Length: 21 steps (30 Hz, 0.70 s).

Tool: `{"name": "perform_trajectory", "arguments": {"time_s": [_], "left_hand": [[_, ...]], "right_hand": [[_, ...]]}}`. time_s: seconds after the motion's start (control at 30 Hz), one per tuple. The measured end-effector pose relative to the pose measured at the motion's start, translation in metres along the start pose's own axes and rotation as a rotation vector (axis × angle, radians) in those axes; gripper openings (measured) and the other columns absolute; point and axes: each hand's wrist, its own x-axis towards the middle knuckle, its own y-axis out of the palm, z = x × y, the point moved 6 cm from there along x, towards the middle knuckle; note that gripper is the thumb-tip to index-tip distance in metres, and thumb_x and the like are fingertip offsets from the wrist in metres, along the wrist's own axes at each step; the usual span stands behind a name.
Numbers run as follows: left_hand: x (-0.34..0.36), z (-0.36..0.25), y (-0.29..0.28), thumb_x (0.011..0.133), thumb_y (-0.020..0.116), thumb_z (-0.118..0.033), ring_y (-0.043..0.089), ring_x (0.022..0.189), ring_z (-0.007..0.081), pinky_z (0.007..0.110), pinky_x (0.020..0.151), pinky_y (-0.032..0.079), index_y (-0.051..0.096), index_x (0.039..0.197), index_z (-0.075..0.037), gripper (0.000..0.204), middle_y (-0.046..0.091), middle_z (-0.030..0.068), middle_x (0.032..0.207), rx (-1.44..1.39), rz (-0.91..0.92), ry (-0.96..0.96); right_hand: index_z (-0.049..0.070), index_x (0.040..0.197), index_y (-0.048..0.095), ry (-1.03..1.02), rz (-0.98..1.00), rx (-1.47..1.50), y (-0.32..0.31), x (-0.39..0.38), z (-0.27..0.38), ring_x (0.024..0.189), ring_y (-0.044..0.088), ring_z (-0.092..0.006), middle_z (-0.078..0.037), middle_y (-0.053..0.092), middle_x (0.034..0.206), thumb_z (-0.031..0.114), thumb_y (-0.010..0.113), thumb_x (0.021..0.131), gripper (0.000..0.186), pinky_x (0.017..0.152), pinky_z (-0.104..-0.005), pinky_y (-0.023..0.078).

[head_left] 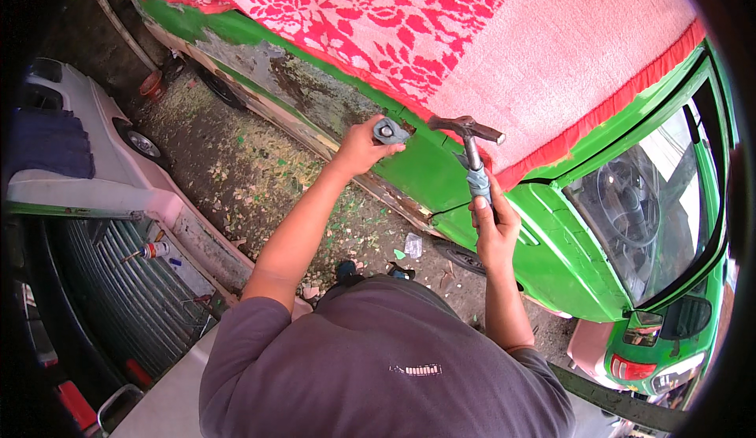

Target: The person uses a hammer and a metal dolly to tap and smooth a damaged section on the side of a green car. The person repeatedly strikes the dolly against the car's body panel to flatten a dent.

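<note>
My left hand point(362, 150) is closed around a small grey block point(390, 131) that has a rounded shiny spot on it. It is held up by the car's green side panel point(417, 174); I cannot tell whether the block touches the metal. My right hand point(498, 233) grips a hammer point(470, 129) by its handle, which is wrapped in greyish material. The hammer stands head up, just right of the block and apart from it. Left of my left hand, the panel has a patch of bare, scraped and rusty metal point(307, 83).
A red and pink floral cloth point(394, 28) covers the car's upper side. The green door with its window point(642, 202) is at the right. Paint flakes litter the ground point(244, 170). A pinkish-white vehicle point(118, 154) stands at the left, with a small can point(155, 250) on its ribbed bed.
</note>
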Motion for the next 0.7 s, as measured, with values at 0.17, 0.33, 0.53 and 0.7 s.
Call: {"name": "perform_trajectory", "arguments": {"time_s": [0.17, 0.33, 0.53, 0.7], "left_hand": [[0.004, -0.031, 0.009, 0.076, 0.085, -0.02, 0.067, 0.085, 0.0104, 0.03, 0.077, 0.054, 0.063, 0.105, 0.0, 0.041, 0.073, 0.008, 0.091, 0.026, 0.085, -0.118], [0.003, -0.026, 0.009, 0.075, 0.085, -0.019, 0.068, 0.09, 0.0117, 0.031, 0.08, 0.054, 0.065, 0.105, -0.001, 0.04, 0.073, 0.0096, 0.096, 0.047, 0.127, -0.122], [-0.004, -0.011, 0.013, 0.074, 0.085, -0.015, 0.067, 0.094, 0.0122, 0.031, 0.084, 0.053, 0.066, 0.104, -0.004, 0.037, 0.073, 0.009, 0.101, 0.071, 0.188, -0.056], [-0.006, -0.008, 0.013, 0.073, 0.085, -0.011, 0.067, 0.092, 0.012, 0.031, 0.081, 0.054, 0.066, 0.104, -0.004, 0.037, 0.073, 0.0081, 0.099, 0.029, 0.157, -0.033]], "right_hand": [[-0.002, 0.136, 0.054, -0.011, 0.032, -0.061, 0.004, 0.001, 0.004, 0.085, 0.058, -0.0115, -0.008, 0.066, 0.095, 0.013, 0.063, 0.094, 0.045, 0.08, -0.0277, 0.046], [-0.004, 0.133, 0.055, -0.096, 0.029, -0.08, -0.001, 0.001, 0.028, 0.103, 0.062, -0.0171, -0.016, 0.068, 0.111, 0.013, 0.064, 0.094, 0.044, 0.094, -0.0321, 0.046], [-0.005, 0.132, 0.055, -0.106, 0.03, -0.057, -0.002, 0.001, 0.029, 0.105, 0.064, -0.0201, -0.018, 0.068, 0.115, 0.012, 0.064, 0.093, 0.043, 0.094, -0.0333, 0.047], [-0.002, 0.132, 0.057, -0.226, 0.05, -0.197, 0.003, -0.006, 0.042, 0.096, 0.066, -0.0238, -0.019, 0.068, 0.107, 0.009, 0.064, 0.092, 0.043, 0.087, -0.0338, 0.049]]}}
